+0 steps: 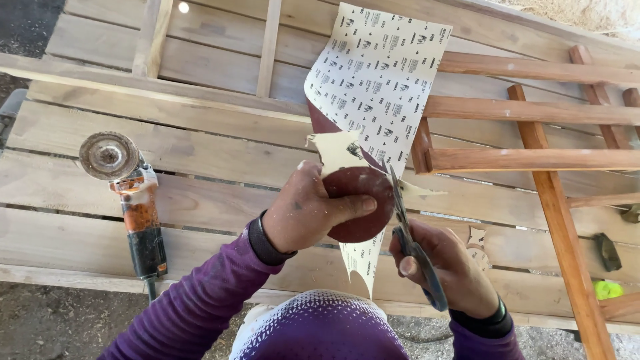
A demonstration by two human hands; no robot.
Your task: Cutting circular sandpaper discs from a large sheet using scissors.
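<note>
**Sandpaper sheet under scissors, round disc as template**

Sandpaper (373, 80): printed back toward the camera, long axis running up and away from the person, lower end hanging between both hands. Left hand (308, 212): closed, thumb pinning a dark red disc (360, 203) against the sheet. Right hand (445, 270): closed around scissors (408, 233) just right of the disc, blades pointing up along its edge. Grinder (130, 200): lying on the plank bench (200, 153), well left. Wooden frame (547, 160): at right.
</note>
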